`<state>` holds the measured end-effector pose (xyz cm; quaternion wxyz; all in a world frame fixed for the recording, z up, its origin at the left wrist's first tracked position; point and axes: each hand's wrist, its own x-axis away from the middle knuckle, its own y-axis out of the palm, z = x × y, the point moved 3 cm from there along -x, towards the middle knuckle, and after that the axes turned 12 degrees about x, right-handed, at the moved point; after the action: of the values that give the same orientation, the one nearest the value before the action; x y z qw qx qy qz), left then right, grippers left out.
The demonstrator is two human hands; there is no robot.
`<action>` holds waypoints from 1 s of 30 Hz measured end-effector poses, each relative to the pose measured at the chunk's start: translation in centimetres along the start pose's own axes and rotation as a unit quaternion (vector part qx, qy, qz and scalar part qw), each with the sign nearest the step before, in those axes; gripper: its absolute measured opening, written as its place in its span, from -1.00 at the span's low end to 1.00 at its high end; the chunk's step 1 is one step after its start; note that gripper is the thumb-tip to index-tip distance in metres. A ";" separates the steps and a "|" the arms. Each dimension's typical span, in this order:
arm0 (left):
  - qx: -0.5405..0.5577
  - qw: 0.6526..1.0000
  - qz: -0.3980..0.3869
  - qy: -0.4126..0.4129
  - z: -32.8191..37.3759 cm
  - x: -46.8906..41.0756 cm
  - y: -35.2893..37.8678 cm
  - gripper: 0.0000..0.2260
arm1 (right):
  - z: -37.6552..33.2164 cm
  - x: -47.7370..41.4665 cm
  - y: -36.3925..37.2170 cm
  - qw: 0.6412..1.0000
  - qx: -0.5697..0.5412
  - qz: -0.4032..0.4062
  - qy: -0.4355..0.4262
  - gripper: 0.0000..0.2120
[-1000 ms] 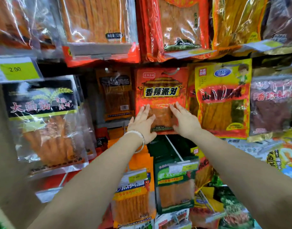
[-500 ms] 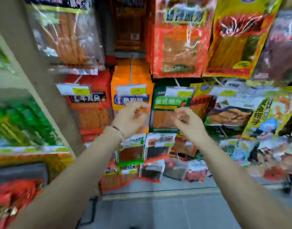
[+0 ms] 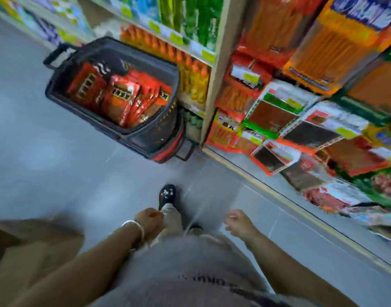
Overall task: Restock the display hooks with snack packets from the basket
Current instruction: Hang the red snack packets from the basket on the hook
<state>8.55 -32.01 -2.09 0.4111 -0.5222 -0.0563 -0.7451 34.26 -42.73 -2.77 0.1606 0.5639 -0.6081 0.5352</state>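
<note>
A black shopping basket (image 3: 57, 94) stands on the grey floor at the upper left, holding several red snack packets (image 3: 123, 96). Hanging snack packets (image 3: 272, 116) crowd the display hooks on the right. My left hand (image 3: 149, 220), with a silver bangle at the wrist, hangs low near my body with loosely curled fingers and holds nothing. My right hand (image 3: 238, 220) hangs beside it, fingers relaxed and empty. Both hands are far below the basket. The picture is blurred by motion.
A shelf unit with bottles (image 3: 190, 69) and green packs (image 3: 190, 16) stands behind the basket. A beige upright post (image 3: 214, 85) divides it from the hook display. My dark shoe (image 3: 167, 194) is on the grey tiled floor (image 3: 46, 162). A brown carton (image 3: 30, 247) sits at lower left.
My hands have left the hanging red packet and dropped to my sides. My view has swung down and left from the hooks to the floor and basket.
</note>
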 end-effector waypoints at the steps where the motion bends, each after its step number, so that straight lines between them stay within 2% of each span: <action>1: 0.017 1.000 0.016 -0.007 -1.1 0.0 -0.8 -0.80 | -0.4 -0.4 1.0 0.999 0.026 -0.023 0.000 -0.80; 4: 0.087 0.993 0.070 -0.023 -3.0 -0.6 -3.7 -0.81 | -2.8 -2.2 2.8 0.990 0.122 -0.071 -0.015 -0.79; 7: 0.185 0.976 0.095 -0.060 -4.2 -1.9 -6.9 -0.88 | -6.3 -3.9 3.4 0.983 0.162 -0.085 -0.020 -0.72; 11: 0.217 0.968 0.100 -0.080 -4.8 -5.1 -12.7 -0.81 | -13.4 -7.0 4.7 0.974 0.195 -0.107 -0.036 -0.71; 14: 0.240 0.964 0.082 -0.083 -3.9 -8.4 -18.7 -0.83 | -20.4 -9.4 5.9 0.978 0.171 -0.105 -0.051 -0.91; 16: 0.271 0.957 0.077 -0.076 -3.0 -10.2 -23.1 -0.84 | -25.8 -10.5 6.9 0.983 0.142 -0.101 -0.062 -0.96; 24: 0.325 0.938 0.119 -0.001 1.9 -16.2 -37.6 -0.84 | -46.9 -14.5 10.3 0.979 0.073 -0.106 -0.161 -0.93; 27: 0.368 0.918 0.146 0.017 3.8 -18.3 -40.7 -0.84 | -53.2 -17.0 11.1 0.978 0.035 -0.087 -0.188 -0.92; 30: 0.426 0.887 0.175 0.034 5.6 -20.6 -42.8 -0.87 | -59.0 -20.6 12.8 0.979 0.010 -0.104 -0.173 -0.91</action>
<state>-13.67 10.32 -1.73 0.7198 -0.2725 -0.2622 -0.5821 5.63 14.25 -3.10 0.1017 0.7099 -0.5591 0.4162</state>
